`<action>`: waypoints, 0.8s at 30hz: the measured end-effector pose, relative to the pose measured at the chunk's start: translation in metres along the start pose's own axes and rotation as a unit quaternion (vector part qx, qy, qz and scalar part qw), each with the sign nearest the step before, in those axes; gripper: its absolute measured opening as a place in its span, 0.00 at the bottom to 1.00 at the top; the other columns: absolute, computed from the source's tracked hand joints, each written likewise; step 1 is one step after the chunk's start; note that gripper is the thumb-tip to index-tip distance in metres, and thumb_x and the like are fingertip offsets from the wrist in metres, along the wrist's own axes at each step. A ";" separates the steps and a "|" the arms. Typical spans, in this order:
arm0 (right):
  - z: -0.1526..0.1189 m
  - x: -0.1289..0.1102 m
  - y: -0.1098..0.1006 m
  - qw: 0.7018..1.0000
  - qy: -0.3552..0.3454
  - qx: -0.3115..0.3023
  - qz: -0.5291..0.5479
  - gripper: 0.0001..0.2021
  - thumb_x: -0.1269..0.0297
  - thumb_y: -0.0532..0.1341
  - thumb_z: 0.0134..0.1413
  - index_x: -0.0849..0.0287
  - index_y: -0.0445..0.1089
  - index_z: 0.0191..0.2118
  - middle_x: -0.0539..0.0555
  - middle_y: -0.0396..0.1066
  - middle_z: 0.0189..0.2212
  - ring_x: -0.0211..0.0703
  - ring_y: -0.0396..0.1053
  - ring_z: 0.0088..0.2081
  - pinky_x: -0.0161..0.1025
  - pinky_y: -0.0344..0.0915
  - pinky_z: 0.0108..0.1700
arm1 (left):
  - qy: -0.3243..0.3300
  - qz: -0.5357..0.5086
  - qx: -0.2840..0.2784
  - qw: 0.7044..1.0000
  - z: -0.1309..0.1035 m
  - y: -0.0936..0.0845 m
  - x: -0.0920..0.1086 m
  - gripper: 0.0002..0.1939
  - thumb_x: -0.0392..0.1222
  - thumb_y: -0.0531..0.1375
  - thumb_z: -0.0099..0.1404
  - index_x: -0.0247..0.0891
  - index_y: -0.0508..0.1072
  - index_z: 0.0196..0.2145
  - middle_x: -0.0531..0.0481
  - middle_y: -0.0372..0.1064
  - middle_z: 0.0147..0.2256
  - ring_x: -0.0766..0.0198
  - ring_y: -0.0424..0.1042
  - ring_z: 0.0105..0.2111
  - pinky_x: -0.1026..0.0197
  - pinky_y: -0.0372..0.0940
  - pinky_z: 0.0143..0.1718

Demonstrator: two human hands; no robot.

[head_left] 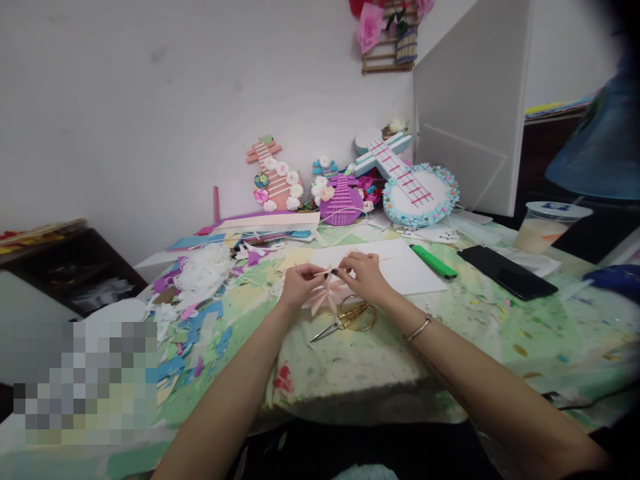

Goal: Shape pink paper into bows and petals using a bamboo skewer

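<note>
Close together over the front edge of a white sheet, my left hand (300, 287) and my right hand (365, 275) pinch the top of a pale pink paper flower (325, 297). Its pointed petals spread downward below my fingertips. The fingers of both hands are closed, and just what sits between the tips is partly hidden. Right below the flower lie scissors (345, 320) with gold handles, blades pointing to the lower left. The white sheet (415, 277) rests flat on the table under and behind my hands.
Paper scraps (200, 340) and a heap of white string (203, 270) lie left. A green marker (433, 261), black phone (507, 272) and lidded cup (553, 227) are right. Decorated paper instruments, including a blue-and-white one (420, 193), lean against the wall. A plastic cover (400, 353) drapes the table.
</note>
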State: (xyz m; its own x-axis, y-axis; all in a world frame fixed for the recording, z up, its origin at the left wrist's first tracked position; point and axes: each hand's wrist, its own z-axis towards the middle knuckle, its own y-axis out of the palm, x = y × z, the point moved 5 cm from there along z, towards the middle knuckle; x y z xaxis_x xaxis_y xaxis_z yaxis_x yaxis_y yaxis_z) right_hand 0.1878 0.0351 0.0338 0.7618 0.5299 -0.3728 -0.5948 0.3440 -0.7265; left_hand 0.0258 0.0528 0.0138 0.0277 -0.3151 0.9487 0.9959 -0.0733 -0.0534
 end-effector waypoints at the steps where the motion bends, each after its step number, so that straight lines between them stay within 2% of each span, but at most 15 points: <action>1: 0.000 0.000 0.000 1.000 0.001 0.002 -0.002 0.14 0.57 0.55 0.58 0.58 0.69 0.28 0.51 0.69 0.28 0.40 0.64 0.37 0.40 0.43 0.40 | 0.001 0.002 -0.004 1.000 -0.001 0.001 0.001 0.11 0.42 0.69 0.41 0.32 0.77 0.23 0.49 0.72 0.21 0.67 0.67 0.22 0.65 0.63 0.25; 15: 0.001 0.000 -0.001 1.000 0.019 0.021 -0.010 0.20 0.51 0.52 0.58 0.60 0.68 0.25 0.52 0.70 0.27 0.40 0.63 0.34 0.40 0.42 0.38 | 0.010 -0.030 -0.039 0.999 -0.001 0.007 0.000 0.13 0.43 0.69 0.44 0.33 0.75 0.27 0.49 0.73 0.26 0.66 0.70 0.27 0.63 0.65 0.32; 24: 0.001 0.001 -0.005 0.999 0.035 0.032 -0.004 0.18 0.52 0.54 0.58 0.60 0.66 0.25 0.51 0.69 0.28 0.39 0.63 0.35 0.40 0.43 0.38 | -0.008 -0.030 -0.084 0.996 -0.002 0.011 -0.007 0.19 0.40 0.70 0.43 0.34 0.72 0.34 0.51 0.71 0.28 0.67 0.69 0.27 0.65 0.64 0.31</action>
State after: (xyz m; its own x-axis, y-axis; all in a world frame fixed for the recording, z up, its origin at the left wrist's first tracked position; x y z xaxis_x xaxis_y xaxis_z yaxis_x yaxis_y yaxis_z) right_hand 0.1911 0.0347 0.0382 0.7815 0.4727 -0.4072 -0.6017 0.3984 -0.6923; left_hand 0.0364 0.0519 0.0059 -0.0295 -0.2910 0.9563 0.9674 -0.2492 -0.0460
